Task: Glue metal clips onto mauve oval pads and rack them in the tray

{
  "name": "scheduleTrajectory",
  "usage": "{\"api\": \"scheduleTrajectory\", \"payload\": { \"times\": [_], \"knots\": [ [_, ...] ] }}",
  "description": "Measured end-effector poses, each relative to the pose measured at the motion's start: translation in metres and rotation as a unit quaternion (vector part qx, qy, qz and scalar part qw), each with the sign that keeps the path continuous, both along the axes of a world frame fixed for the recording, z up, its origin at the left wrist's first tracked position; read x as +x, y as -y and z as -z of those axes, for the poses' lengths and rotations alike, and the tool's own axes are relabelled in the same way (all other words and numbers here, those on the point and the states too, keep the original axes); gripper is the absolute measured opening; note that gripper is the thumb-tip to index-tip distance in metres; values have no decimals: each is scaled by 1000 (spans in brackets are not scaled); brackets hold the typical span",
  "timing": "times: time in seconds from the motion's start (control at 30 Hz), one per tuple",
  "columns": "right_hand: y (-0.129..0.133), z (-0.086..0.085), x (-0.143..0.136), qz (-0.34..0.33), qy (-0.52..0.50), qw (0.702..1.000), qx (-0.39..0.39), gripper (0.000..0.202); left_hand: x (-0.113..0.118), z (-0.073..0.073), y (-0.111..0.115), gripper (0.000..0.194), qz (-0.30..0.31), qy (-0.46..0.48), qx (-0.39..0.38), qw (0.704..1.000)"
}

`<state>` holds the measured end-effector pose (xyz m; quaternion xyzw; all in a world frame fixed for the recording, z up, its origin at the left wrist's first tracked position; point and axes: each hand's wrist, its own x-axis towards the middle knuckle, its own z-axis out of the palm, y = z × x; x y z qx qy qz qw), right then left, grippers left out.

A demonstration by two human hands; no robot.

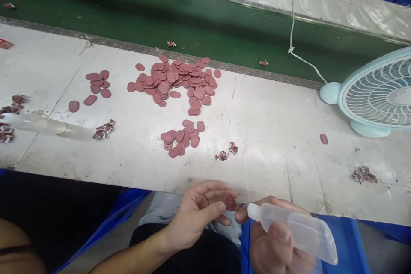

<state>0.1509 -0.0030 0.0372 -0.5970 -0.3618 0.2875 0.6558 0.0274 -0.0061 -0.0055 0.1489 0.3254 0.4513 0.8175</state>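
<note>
At the front edge of the table, my left hand [195, 212] pinches a reddish oval disc [230, 202] between thumb and fingers. My right hand [269, 246] is wrapped round a translucent squeeze bottle [300, 227] tilted toward the left. The thin tip of the bottle points at the disc; whether it touches cannot be made out. Beyond my hands lies a small group of the same discs [180, 138], with a larger heap of discs [180, 77] behind it. Two small bundles of brown and white pieces [222, 156] lie nearest my left hand.
A light blue fan [385, 90] stands at the right, its white cord [291, 30] running across the green conveyor belt [128, 13]. On the left lie a second clear bottle [35, 123] and more bundles [104, 129]. Part of another person's arm [19, 248] shows at lower left.
</note>
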Motion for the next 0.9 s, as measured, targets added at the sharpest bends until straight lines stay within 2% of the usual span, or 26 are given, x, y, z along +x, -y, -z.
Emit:
{"api": "scheduleTrajectory", "payload": {
  "times": [0.23,0.43,0.7,0.9],
  "knots": [
    [-1,4,1,26,40,999,-10,23,0,-3,1,23,10,-3,12,1000],
    [6,9,6,-6,85,996,-29,24,0,-4,1,23,7,-7,16,1000],
    [5,8,3,4,50,998,-26,25,-1,-2,2,23,-2,-5,7,1000],
    [9,8,6,-12,82,995,-52,26,-1,-3,2,22,0,3,16,1000]
  ]
}}
